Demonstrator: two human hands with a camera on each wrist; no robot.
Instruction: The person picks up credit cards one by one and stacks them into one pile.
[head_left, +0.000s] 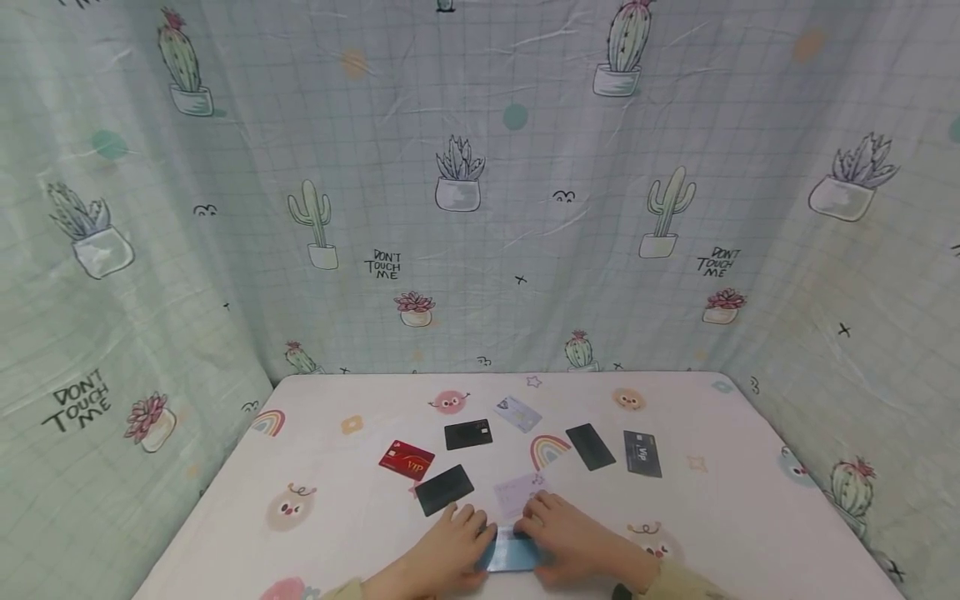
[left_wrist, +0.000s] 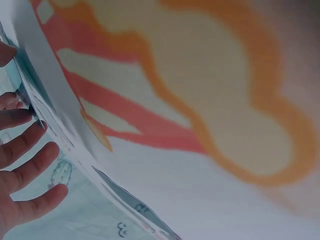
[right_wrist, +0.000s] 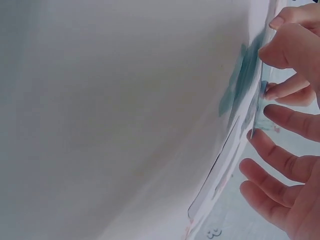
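Note:
A light blue card lies between my two hands near the front of the table. My left hand grips its left end, and my right hand grips its right end. In the right wrist view, the card appears nearly edge-on, with the thumb and fingertips at it. The other fingers of both hands spread past the card. Just beyond it lies a pale lavender card, close to the right fingertips. A plain black card sits right ahead of the left fingers.
Farther back lie a red VIP card, a black card with a chip and a pale silver card. To the right are another black card and a grey Vip card. A patterned curtain surrounds the table.

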